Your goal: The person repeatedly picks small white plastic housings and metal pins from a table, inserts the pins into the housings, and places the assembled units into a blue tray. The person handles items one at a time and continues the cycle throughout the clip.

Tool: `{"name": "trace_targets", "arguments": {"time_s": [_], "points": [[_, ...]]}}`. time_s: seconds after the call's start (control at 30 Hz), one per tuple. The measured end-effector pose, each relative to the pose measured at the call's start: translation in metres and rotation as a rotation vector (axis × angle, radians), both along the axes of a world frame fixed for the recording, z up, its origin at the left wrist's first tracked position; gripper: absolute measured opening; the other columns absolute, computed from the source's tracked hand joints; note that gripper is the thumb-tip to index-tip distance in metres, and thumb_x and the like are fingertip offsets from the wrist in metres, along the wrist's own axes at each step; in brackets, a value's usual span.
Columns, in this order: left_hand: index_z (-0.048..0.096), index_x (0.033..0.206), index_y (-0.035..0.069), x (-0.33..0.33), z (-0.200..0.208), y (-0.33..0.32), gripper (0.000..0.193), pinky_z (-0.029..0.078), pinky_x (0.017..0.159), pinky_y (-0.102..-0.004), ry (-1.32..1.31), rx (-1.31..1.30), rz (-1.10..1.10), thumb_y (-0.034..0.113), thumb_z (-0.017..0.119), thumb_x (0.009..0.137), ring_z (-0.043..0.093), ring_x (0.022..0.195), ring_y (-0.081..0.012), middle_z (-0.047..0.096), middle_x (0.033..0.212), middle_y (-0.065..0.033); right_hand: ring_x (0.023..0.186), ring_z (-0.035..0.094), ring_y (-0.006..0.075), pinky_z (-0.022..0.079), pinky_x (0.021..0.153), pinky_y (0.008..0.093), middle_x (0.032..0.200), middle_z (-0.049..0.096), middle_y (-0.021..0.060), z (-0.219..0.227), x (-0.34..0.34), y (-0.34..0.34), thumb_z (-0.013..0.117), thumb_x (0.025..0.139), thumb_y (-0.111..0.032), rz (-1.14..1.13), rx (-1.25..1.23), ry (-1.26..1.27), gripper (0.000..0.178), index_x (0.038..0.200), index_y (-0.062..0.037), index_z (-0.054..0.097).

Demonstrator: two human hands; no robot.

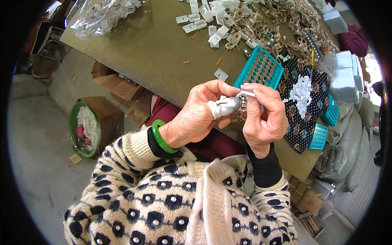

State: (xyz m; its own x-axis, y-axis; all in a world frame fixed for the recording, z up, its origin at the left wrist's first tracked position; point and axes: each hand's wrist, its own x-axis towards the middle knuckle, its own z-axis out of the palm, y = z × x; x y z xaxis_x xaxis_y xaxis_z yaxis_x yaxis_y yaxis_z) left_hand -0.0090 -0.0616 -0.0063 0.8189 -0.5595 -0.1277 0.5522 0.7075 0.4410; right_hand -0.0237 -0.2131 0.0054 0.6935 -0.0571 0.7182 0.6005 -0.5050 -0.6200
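Note:
Close above the table edge, both hands meet at a small white plastic battery box point(243, 103) with a few button cells showing inside it. My left hand point(192, 112) is closed on the box's left side; one of its digits wears a greyed white wrapping point(222, 108). My right hand point(267, 116) pinches the box from the right, its fingertips at a narrow white piece along the top, which looks like the lid. Just beyond stands a teal plastic basket point(246, 67) with rows of round button cells. A loose white plastic piece point(221, 74) lies left of the basket.
Tangled clear wires point(261, 30) and white boxes point(212, 14) heap at the table's far side. White paper bits point(301, 96) lie on a patterned black cloth point(295, 134) at right, near smaller teal baskets point(318, 136). A green-rimmed bin point(72, 130) stands on the floor at left.

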Motion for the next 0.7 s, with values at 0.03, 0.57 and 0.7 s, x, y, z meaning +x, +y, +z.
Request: {"name": "trace_targets", "arguments": {"time_s": [0.03, 0.57, 0.7], "points": [[0.06, 0.103, 0.0, -0.001, -0.001, 0.0, 0.015, 0.046, 0.048, -0.0213, -0.023, 0.025, 0.006, 0.003, 0.067, 0.09, 0.059, 0.062, -0.0091, 0.068, 0.093, -0.0089, 0.079, 0.07, 0.025, 0.057, 0.069, 0.0313, 0.092, 0.069, 0.0171, -0.001, 0.0, 0.001, 0.066, 0.086, 0.008, -0.007, 0.023, 0.009, 0.017, 0.099, 0.0006, 0.059], [0.062, 0.105, 0.005, 0.002, -0.003, 0.011, 0.014, 0.06, 0.069, -0.0307, 0.158, -0.108, -0.047, 0.008, 0.067, 0.092, 0.068, 0.087, -0.0181, 0.067, 0.104, -0.0092, 0.102, 0.054, 0.0272, 0.044, 0.089, 0.0362, 0.111, 0.056, 0.0142, 0.01, -0.013, 0.01, 0.064, 0.087, -0.007, 0.166, 0.024, 0.325, 0.03, 0.116, 0.0016, 0.061], [0.061, 0.104, 0.007, -0.002, -0.009, 0.012, 0.015, 0.06, 0.081, -0.035, 0.144, -0.118, -0.074, 0.016, 0.066, 0.093, 0.069, 0.097, -0.0223, 0.068, 0.105, -0.0094, 0.1, 0.055, 0.0272, 0.046, 0.087, 0.0359, 0.109, 0.057, 0.0139, 0.007, -0.016, 0.015, 0.067, 0.086, -0.009, 0.145, -0.031, 0.291, 0.029, 0.113, 0.0011, 0.063]]}}
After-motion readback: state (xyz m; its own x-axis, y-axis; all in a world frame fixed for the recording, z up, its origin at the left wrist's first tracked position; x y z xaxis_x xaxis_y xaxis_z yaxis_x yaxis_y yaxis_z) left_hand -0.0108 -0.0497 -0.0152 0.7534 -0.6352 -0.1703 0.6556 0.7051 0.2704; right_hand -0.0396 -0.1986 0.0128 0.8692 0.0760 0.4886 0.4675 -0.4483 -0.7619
